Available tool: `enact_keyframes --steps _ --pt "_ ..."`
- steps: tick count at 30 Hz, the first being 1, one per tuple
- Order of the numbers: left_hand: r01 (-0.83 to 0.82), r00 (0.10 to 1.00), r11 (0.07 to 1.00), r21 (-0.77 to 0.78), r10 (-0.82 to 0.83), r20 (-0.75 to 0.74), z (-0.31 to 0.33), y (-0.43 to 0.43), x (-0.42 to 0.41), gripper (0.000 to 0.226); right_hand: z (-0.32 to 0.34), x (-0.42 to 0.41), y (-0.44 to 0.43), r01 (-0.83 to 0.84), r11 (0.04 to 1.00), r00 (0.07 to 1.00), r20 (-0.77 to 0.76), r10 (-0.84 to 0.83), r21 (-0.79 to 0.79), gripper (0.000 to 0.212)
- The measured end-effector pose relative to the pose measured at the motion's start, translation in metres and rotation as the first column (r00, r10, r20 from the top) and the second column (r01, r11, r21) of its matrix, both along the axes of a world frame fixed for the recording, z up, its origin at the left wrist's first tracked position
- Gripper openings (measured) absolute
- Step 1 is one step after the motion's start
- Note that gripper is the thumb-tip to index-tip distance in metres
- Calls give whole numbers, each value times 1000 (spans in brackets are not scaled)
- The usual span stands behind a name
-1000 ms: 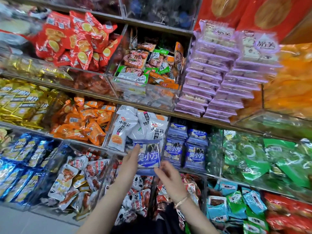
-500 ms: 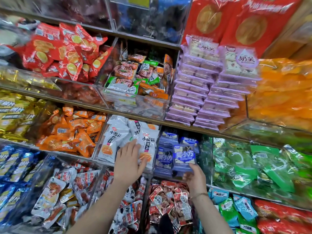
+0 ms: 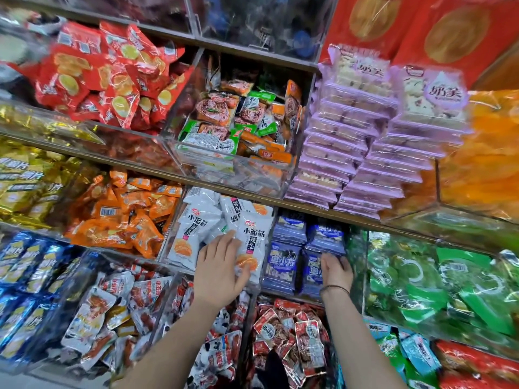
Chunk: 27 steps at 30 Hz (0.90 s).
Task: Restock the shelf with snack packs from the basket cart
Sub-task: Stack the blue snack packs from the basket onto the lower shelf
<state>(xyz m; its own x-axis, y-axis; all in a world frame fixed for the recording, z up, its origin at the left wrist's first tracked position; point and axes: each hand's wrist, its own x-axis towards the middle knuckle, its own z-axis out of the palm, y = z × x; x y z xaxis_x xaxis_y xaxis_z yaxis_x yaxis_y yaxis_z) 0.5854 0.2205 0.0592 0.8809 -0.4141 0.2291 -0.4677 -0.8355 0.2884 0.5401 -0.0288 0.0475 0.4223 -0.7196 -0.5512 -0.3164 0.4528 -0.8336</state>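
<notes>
While red packs point(image 3: 295, 332) are lying nearest in the bottom bin, white packs point(image 3: 196, 228) are being pressed under the flat, open left grip point(image 3: 219, 265); beside them, a blue snack pack point(image 3: 311, 273) is being held by the curled right grip point(image 3: 335, 269) inside its shelf point(image 3: 309, 210) bin, and purple packs point(image 3: 351, 153) are being displayed above.

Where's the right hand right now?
Head view, lower centre-right: the right hand is at the blue packs in their bin, between the white packs and the green packs.
</notes>
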Motion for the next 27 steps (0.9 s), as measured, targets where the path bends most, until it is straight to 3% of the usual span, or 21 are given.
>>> enact_keyframes --steps 2,3,5,7,8,11,14,21,24,27 --pt "1 1000 1000 2 -1 -1 0 0 0 46 -2 -6 8 -59 967 995 -92 37 -248 42" --pt "0 1000 1000 2 0 -5 0 -1 0 47 -3 -8 10 -170 898 982 -147 119 -405 44" --pt "-4 1000 1000 1 4 -22 2 -1 -1 49 -7 -8 11 -470 597 883 -349 315 -650 48" --pt "-4 999 1000 4 4 -32 4 -1 -1 51 -11 -4 6 -704 287 706 -595 385 -650 56" --pt "-4 999 1000 6 4 -33 4 -1 -1 51 -13 0 3 -772 195 630 -683 371 -605 60" --pt "-3 999 1000 7 3 -32 7 -1 -2 52 -16 11 -9 -864 64 491 -807 329 -499 70" --pt "1 1000 1000 -6 -1 0 7 -1 -2 51 -11 21 -17 -885 32 448 -831 331 -464 70" --pt "4 1000 1000 -13 -3 10 1 -1 -1 51 3 15 -20 -877 84 461 -781 422 -472 61" --pt "16 999 1000 -7 -16 -27 4 0 -1 55 17 -1 -14 -847 184 523 -716 463 -499 57" --pt "24 998 998 -55 -27 -64 9 1 -5 67 31 -30 1 -771 360 634 -577 515 -526 45"
